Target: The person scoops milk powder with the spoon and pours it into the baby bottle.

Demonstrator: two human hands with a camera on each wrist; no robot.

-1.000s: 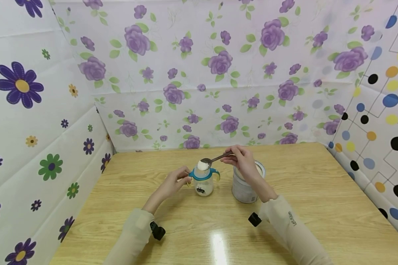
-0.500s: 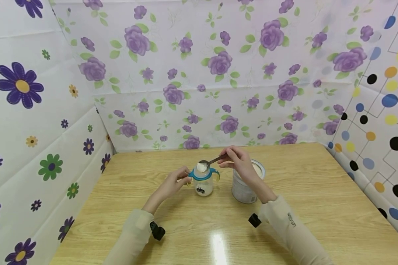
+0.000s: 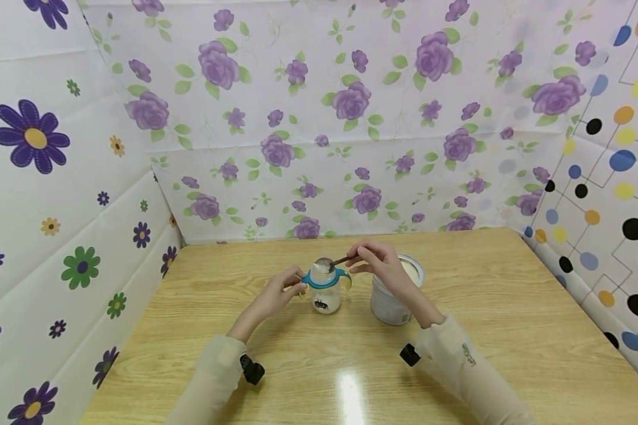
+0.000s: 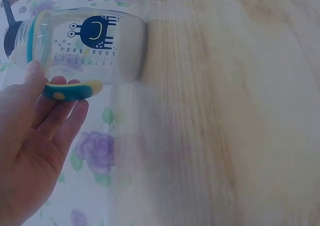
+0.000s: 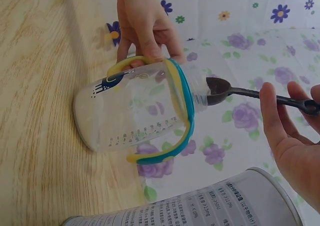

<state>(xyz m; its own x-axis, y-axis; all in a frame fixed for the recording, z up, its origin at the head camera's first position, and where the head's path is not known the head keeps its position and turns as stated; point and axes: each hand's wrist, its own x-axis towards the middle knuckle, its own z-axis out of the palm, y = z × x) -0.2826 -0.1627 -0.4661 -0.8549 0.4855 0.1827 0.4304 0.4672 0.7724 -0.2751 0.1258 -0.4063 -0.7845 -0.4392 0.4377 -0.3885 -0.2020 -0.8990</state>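
A clear baby bottle [image 3: 325,300] with a blue-and-yellow two-handled ring and a dark cartoon print stands upright on the table. Pale powder [image 4: 131,48] lies in its bottom. My left hand [image 3: 276,293] holds one of its handles [image 4: 70,92], thumb near the ring. In my right hand [image 3: 384,267] is a dark spoon [image 5: 242,91], held by its handle. The spoon's bowl is tipped at the bottle's open mouth, and only a little white shows in it. Just right of the bottle stands an open tin [image 3: 392,308], partly behind my right hand and wrist.
Pale powder [image 3: 412,272] shows inside the tin. The wooden table [image 3: 489,301] runs back to a flowered cloth [image 3: 319,118]. Patterned cloth walls stand at left and right. A small black device [image 3: 252,370] is strapped at the left wrist, with another [image 3: 410,355] at the right.
The heaped white powder has left the spoon as its bowl tipped over the bottle's mouth. My right hand has shifted slightly left and down. My left hand stays on the handle.
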